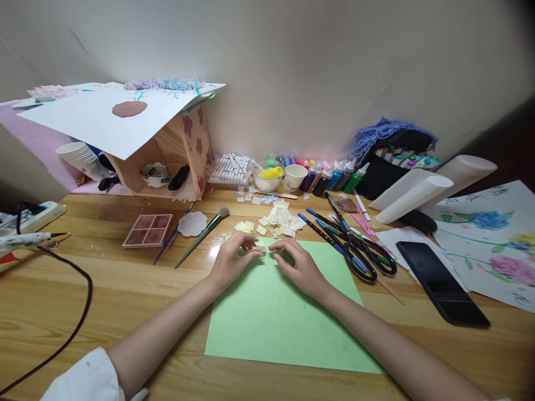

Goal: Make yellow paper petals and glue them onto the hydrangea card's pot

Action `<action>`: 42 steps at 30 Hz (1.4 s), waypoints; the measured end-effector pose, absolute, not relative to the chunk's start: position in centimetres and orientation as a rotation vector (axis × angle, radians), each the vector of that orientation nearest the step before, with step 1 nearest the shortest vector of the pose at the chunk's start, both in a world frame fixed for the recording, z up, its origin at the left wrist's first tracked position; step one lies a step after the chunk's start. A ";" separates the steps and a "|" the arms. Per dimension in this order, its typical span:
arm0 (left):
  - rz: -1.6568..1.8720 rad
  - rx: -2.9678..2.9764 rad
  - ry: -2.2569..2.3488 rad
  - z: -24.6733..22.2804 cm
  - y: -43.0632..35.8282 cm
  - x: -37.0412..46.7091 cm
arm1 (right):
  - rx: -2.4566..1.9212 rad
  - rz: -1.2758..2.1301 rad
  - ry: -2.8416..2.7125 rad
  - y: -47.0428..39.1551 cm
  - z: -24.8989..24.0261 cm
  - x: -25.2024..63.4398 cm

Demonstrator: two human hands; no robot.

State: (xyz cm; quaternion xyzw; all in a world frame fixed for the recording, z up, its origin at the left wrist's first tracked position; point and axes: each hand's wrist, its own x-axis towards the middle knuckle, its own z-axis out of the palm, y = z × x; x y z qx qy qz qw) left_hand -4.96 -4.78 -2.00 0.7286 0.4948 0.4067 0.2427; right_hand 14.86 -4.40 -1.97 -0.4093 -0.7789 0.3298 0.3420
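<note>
A light green sheet of paper [288, 317] lies on the wooden table. Over its top edge, my left hand [236, 256] curves inward, thumb and fingers apart at the tips. A small pale piece shows near its fingertips, and I cannot make out whether it is touched. Facing it, a short gap away, my right hand [298, 264] has its thumb and index finger apart, with nothing visible between them. Just beyond both hands sits a loose pile of pale yellow paper squares [282, 220], with a smaller group [244, 226] to the left.
Black-handled scissors [359, 256] and pens lie right of the sheet, beside a black phone [441, 284]. A brush [203, 236] and a pink palette [148, 230] are at left. A paper cup [295, 177] and paint bottles [324, 181] stand behind. A glue gun [25, 239] with a cable is far left.
</note>
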 end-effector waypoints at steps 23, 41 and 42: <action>0.957 1.406 1.198 -1.5 -7.6 -1.8 | -0.841 0.441 -1.908 -5.1 -2.1 15.3; 1.015 1.230 1.162 -1.4 -7.0 -1.9 | -0.752 0.385 -1.984 -5.2 -2.5 15.1; 1.019 1.227 1.157 -1.4 -7.0 -1.9 | -0.750 0.381 -1.985 -5.2 -2.5 15.1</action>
